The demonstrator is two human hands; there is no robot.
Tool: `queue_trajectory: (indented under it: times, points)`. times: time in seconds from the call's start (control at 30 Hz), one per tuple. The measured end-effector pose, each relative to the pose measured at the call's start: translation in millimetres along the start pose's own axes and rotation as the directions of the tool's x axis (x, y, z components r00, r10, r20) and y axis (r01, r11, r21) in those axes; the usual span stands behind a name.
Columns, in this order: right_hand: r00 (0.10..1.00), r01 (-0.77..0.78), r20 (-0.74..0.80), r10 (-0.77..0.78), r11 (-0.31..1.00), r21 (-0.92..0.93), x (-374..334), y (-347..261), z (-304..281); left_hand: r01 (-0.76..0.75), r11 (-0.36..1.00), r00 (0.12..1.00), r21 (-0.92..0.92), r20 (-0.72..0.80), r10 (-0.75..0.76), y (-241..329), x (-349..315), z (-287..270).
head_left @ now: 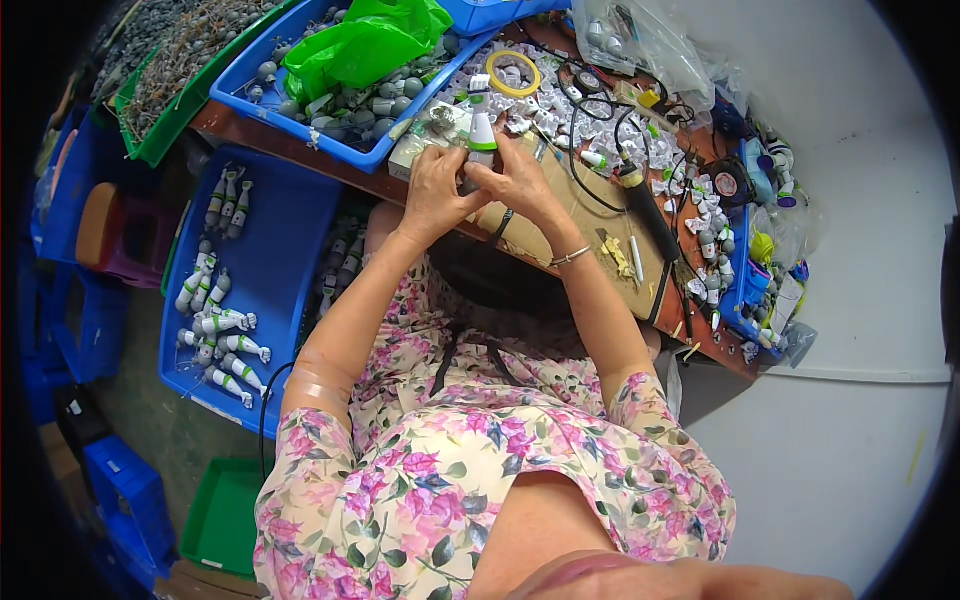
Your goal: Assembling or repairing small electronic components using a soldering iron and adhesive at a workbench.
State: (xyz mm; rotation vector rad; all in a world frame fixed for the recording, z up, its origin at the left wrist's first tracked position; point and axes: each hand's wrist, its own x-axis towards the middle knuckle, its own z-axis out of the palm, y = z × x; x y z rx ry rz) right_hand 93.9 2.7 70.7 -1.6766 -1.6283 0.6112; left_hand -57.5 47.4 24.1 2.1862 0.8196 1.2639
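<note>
Both hands meet over the near edge of the workbench, around a white toy figure limb with a green band and a grey end. My left hand pinches its lower end from the left, thumb turned inward. From the right, my right hand grips the same end, its index finger reaching up along the limb. The limb points upward, away from me. Fingers cover its grey lower end, so the exact contact is partly hidden. Just left of it sits a small pale box.
A blue bin of grey and white parts, topped by a green bag, stands far left. A lower blue tray holds finished-looking limbs. Right lie a yellow tape roll, a corded black cylindrical tool and many small white pieces.
</note>
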Motion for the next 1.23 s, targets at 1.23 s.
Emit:
queue_trajectory:
  times: [1.23]
  points:
    - [0.928, -0.341, 0.289, 0.237, 0.853, 0.396, 42, 33, 0, 0.244, 0.625, 0.967, -0.741, 0.14, -0.212, -18, -9, -39]
